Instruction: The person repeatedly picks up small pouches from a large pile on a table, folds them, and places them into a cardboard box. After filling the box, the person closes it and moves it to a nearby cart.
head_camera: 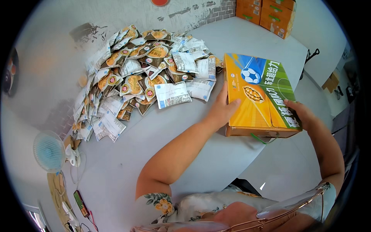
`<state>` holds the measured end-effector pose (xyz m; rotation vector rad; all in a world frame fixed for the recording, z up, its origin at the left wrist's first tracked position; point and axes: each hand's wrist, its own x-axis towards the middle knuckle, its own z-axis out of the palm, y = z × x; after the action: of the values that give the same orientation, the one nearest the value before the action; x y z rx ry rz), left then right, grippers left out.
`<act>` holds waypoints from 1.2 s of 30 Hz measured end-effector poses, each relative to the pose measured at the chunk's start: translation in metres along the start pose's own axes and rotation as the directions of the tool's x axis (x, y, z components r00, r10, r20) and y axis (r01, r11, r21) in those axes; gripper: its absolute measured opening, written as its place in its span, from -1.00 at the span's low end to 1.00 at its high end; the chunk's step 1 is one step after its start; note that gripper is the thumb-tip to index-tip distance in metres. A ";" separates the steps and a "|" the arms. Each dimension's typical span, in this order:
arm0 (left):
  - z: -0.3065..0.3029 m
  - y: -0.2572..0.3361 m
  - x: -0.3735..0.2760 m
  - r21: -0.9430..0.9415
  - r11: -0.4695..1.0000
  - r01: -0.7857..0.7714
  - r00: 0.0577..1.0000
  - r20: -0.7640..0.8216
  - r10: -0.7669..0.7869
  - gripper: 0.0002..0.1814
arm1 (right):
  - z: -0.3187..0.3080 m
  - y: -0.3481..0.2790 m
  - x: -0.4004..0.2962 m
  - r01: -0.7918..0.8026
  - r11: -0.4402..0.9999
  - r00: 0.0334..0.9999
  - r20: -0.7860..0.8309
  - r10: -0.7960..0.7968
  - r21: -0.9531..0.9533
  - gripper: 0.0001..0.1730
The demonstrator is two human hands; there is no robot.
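Note:
A printed cardboard carton (255,95) in yellow, blue and green, with a football and a walnut pictured on it, is between my two hands near the table's right edge. My left hand (223,108) presses its left side, thumb lying over the top face. Against the right side rests my right hand (300,113), its thumb also on top. The carton's top looks closed, and a green strap handle (258,139) sticks out from the near side. To the left of the carton lies a big heap of sealed pouches (150,72), some showing brown-and-yellow fronts, others white printed backs.
Orange cartons (275,18) are stacked at the table's far right corner. A small fan (49,151) stands at the left, near a power strip (69,213) and a dark phone-like device (81,203) with cables. The wall borders the grey table (174,150) behind the heap.

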<state>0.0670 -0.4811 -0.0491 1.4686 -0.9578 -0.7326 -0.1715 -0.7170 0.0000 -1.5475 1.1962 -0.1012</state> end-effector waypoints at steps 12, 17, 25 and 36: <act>-0.008 -0.007 0.005 0.072 0.997 0.015 1.000 0.008 -0.016 -0.04 | 0.010 0.016 0.006 0.076 0.991 0.988 -0.143 -0.060 0.113 -0.33; -0.004 -0.020 0.006 0.024 0.996 -0.084 0.996 -0.036 0.085 -0.05 | 0.004 0.013 0.010 0.006 0.992 0.992 -0.124 0.009 0.125 -0.32; 0.015 -0.029 0.006 -0.007 0.999 -0.038 0.991 -0.130 0.037 -0.09 | 0.002 0.021 0.010 0.036 0.995 0.992 -0.124 -0.024 0.097 -0.29; 0.030 0.004 0.015 -0.050 0.946 0.320 0.915 -0.244 -0.322 -0.32 | 0.000 0.016 0.002 0.112 0.993 0.983 -0.141 -0.117 -0.045 -0.29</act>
<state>0.0474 -0.5083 -0.0474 1.6870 -0.5247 -0.7630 -0.1809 -0.7163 -0.0131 -1.6638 1.2260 -0.2720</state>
